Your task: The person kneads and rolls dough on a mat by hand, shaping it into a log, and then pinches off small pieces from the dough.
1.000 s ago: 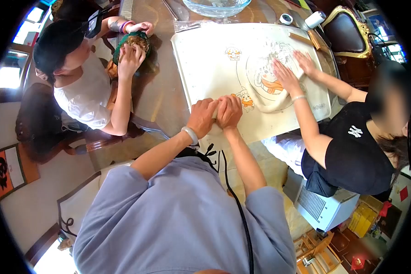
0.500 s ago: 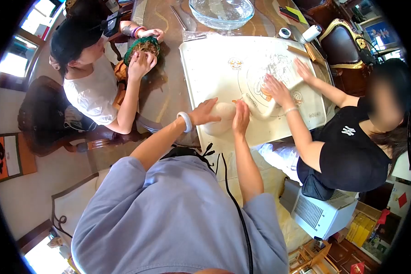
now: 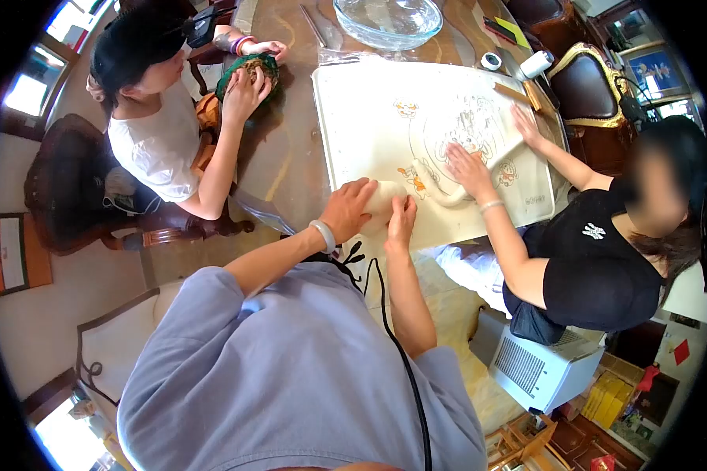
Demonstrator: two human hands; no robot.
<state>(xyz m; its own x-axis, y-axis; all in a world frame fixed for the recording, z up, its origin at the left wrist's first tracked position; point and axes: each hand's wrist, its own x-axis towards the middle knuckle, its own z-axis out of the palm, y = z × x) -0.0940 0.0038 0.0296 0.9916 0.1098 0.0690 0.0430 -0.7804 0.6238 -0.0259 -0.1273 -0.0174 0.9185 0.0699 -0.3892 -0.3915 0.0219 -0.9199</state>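
Note:
A pale, rounded lump of dough [image 3: 383, 202] lies at the near left edge of the white printed mat [image 3: 361, 102]. My left hand [image 3: 349, 206] rests on the dough's left side, its fingers curved round it. On the right side, my right hand [image 3: 401, 221] touches the dough with its fingers bent. A long rope of dough [image 3: 438, 188] curves across the mat to the right of the lump. The hand of a person on the right [image 3: 470, 167] is over this rope, and that person's other hand [image 3: 525, 125] lies farther right.
A glass bowl [image 3: 388, 22] stands beyond the mat. Another person at the left holds a green bowl [image 3: 251, 72] of brown food. A white roll [image 3: 536, 64], a wooden-handled cleaver [image 3: 532, 93] and a dark rod [image 3: 313, 25] lie around the mat.
My hands first pressed together on the dough, then parted to its two sides, and now close round it. The coworker's nearer hand has shifted left, and the rope of dough looks more stretched out.

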